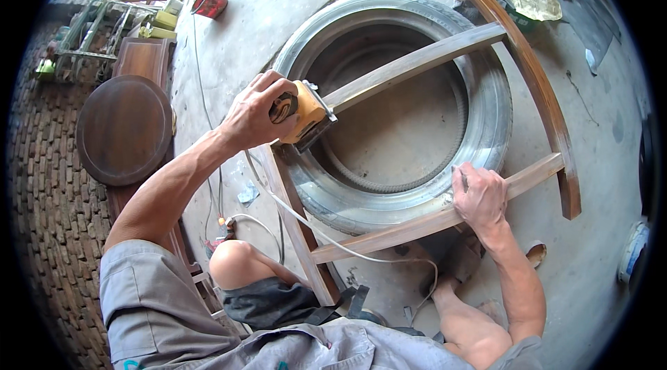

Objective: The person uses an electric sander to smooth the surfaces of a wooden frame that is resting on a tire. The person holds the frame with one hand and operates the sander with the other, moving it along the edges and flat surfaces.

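Left hand (256,114), arm extended, grips a yellow sander (306,114) firmly on the wooden frame (410,64); right hand (479,195) presses flat, palm down, holding nothing. The frame rests across a tyre (486,92).

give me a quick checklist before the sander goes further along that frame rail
1. Left hand has a full grip on the yellow sander: ok.
2. Right hand presses the near rail of the wooden frame down: ok.
3. Frame rests on the tyre across its rim: ok.
4. White power cord kept off the work: not ok, it trails across the near rail.
5. Sander pad flat on the wood: cannot tell, the hand hides it.
6. Bare knee away from the sander: ok.
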A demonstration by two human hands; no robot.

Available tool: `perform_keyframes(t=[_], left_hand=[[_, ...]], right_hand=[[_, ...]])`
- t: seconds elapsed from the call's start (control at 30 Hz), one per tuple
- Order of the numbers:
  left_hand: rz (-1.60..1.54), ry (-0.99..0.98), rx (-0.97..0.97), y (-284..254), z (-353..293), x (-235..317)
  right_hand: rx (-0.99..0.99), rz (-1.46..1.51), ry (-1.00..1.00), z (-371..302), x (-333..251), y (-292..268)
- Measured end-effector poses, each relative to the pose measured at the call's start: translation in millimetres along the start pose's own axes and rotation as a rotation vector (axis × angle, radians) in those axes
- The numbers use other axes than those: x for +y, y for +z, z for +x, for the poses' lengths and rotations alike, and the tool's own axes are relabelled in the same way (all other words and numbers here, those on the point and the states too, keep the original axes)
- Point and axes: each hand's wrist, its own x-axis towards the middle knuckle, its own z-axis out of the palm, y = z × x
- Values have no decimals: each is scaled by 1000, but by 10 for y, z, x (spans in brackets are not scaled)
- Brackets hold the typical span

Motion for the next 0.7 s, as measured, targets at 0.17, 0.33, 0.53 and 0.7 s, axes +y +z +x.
perform_keyframes(t=[0.17,0.33,0.53,0.7], left_hand=[[18,143,40,77,476,247],[26,288,91,316,1271,499],[0,336,134,431,1594,634],[-9,276,97,368,1175,463]], right_hand=[[-17,-13,18,11,-26,-18],[-34,-10,26,4,22,17],[-14,19,16,11,4,17],[-16,-13,12,-20,51,3]])
